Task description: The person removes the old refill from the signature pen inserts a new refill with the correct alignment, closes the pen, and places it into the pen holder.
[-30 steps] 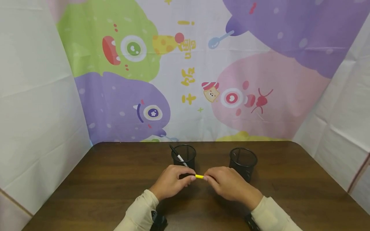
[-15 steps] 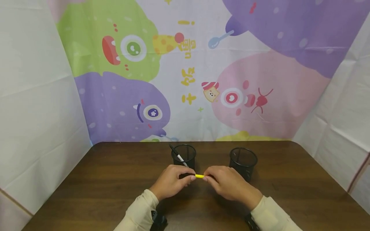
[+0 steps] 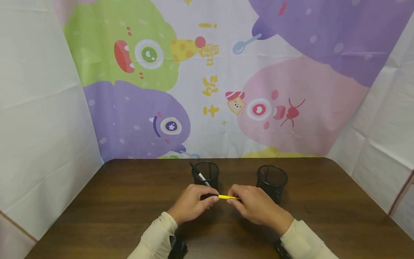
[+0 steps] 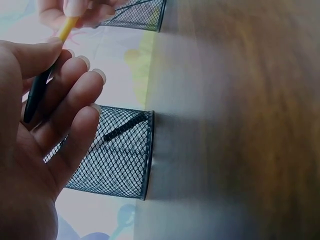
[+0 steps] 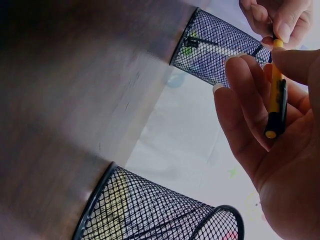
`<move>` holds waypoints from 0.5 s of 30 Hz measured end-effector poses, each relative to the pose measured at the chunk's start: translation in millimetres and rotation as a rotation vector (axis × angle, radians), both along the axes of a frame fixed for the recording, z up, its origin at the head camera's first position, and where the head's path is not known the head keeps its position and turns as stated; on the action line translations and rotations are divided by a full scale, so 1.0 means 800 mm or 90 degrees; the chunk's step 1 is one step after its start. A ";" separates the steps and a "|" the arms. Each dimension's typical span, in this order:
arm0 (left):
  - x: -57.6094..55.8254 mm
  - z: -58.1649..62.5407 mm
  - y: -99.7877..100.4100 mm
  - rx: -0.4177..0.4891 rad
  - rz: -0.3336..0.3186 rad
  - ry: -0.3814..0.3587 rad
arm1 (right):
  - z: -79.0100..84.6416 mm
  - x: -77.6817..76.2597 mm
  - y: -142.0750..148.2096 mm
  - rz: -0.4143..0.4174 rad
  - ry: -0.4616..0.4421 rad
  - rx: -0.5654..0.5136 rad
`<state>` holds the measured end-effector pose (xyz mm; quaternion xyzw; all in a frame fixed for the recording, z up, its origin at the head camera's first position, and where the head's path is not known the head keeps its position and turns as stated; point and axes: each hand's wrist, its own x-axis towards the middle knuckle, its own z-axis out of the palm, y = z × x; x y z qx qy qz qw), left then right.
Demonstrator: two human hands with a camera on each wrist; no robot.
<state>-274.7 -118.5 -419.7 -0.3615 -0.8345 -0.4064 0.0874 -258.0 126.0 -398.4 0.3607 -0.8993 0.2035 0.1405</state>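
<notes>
Between both hands a yellow and black pen (image 3: pixel 228 197) lies roughly level above the table. My left hand (image 3: pixel 191 204) pinches its black, tapered end between thumb and forefinger; the left wrist view shows that black end (image 4: pixel 37 95) running down over the other fingers. Thumb and fingers of my right hand (image 3: pixel 257 205) hold the yellow barrel. In the right wrist view, the barrel's clip end (image 5: pixel 276 112) points toward the right palm. Behind the left hand stands a black mesh pen cup (image 3: pixel 213 182), with a white and black marker (image 3: pixel 202 177) leaning in it.
A second black mesh cup (image 3: pixel 274 185) stands behind the right hand; no pen shows above its rim. Both cups are on the dark wooden table (image 3: pixel 129 190). A cartoon-printed cloth (image 3: pixel 213 140) hangs at the table's far edge, with white cloth at both sides.
The right fingers have shifted slightly on the pen and opened a little, so more of the yellow barrel shows. The left hand and the cups stay in place.
</notes>
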 end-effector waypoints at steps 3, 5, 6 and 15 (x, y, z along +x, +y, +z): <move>0.000 0.001 0.000 0.003 -0.001 -0.002 | 0.000 -0.001 0.000 0.001 0.004 0.002; 0.001 0.001 -0.001 0.002 0.000 -0.003 | 0.000 -0.001 0.000 0.005 0.004 0.001; 0.001 0.000 -0.001 0.002 0.001 -0.004 | 0.000 -0.001 -0.001 0.006 0.003 0.001; 0.001 0.000 -0.001 -0.003 0.000 -0.025 | 0.000 0.001 0.000 0.009 -0.025 0.013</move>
